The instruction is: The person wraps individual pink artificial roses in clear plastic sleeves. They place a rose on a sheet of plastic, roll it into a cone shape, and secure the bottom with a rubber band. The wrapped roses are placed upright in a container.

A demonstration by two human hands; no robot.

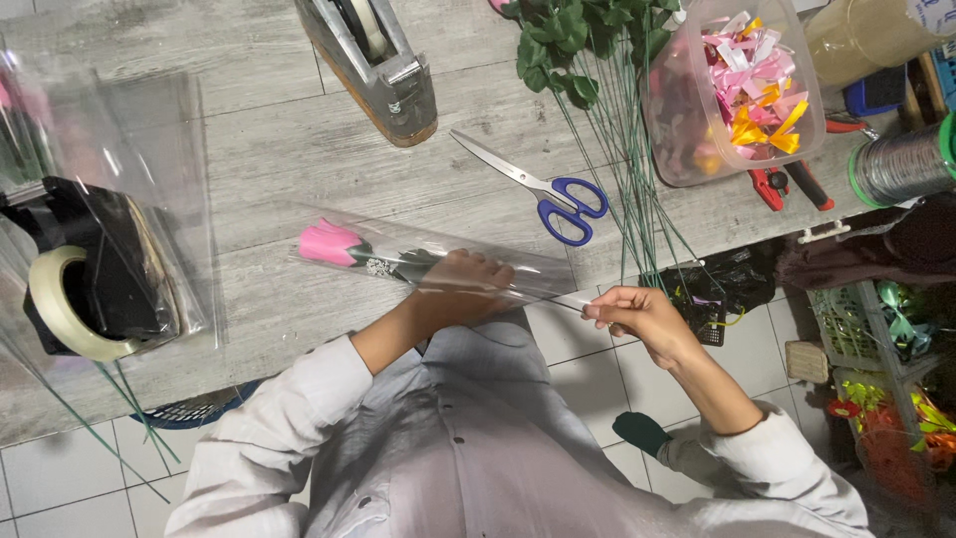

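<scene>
Bare table (279, 149) lies between tape dispenser (373, 65) and scissors (543, 189) (stems (627, 179) crowd the right).

Here we are at a small flower-craft workshop, by every sign: a grey wood-grain desk (279, 149) carrying a heavy tape dispenser (373, 65), blue-handled scissors (543, 189), a bundle of green wire stems (617, 149), and a clear tub of pink and yellow ribbon bows (742, 85). Cellophane sleeves (119, 179) pile up on one side, baskets of supplies (876, 379) on the tiled floor (597, 369).
</scene>
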